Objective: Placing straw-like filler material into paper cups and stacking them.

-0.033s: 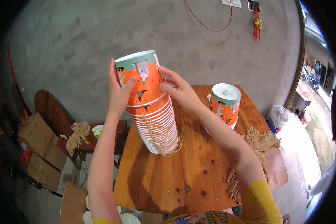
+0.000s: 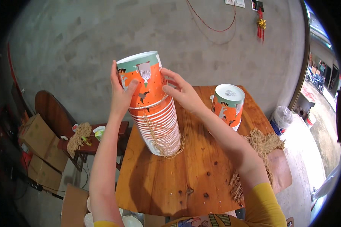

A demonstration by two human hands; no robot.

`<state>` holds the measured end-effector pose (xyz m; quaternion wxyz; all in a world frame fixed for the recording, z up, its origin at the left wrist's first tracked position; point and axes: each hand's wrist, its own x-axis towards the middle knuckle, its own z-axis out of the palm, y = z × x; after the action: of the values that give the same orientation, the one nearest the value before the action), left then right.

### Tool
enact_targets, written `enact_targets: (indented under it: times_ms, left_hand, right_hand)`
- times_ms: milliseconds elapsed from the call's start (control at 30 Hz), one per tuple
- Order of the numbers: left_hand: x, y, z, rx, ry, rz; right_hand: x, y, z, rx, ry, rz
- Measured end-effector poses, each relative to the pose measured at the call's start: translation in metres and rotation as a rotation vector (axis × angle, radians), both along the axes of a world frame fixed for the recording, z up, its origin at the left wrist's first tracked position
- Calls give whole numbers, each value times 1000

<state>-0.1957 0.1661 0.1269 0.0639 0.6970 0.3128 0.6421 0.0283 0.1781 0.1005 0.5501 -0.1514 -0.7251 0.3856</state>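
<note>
A tall stack of upside-down paper buckets (image 2: 163, 130) stands on the wooden table (image 2: 193, 178), tilted in the picture, with thin tan cord handles hanging down its side. The topmost bucket (image 2: 144, 90) is orange and green with printed dark bats and other figures. My left hand (image 2: 122, 92) wraps round its left side, thumb on the front. On its right side my right hand (image 2: 180, 90) grips near the rim, thumb and fingers against the wall; some fingertips are hidden. Another upturned bucket (image 2: 226, 108) of the same pattern stands at the right, partly behind my right forearm.
Bundles of tan cord (image 2: 263, 143) lie at the table's right side. A low red-brown bench (image 2: 113, 130) with more cord (image 2: 79, 138) stands left, beside cardboard boxes (image 2: 41, 132). A grey wall (image 2: 201, 49) rises behind, and a lined bin (image 2: 282, 119) stands right.
</note>
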Motion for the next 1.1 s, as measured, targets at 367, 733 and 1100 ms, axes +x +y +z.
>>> enact_targets:
  times_ms: [367,733,1100]
  left_hand:
    - [14,-1,-35,-38,-65,-31]
    - [45,-66,-89,261,-68,495]
    - [229,-63,-227,-211,501,-139]
  right_hand:
    - [8,3,-39,144,-8,9]
    - [175,-30,-41,486,-815,-1147]
    - [203,-25,-37,311,-747,-985]
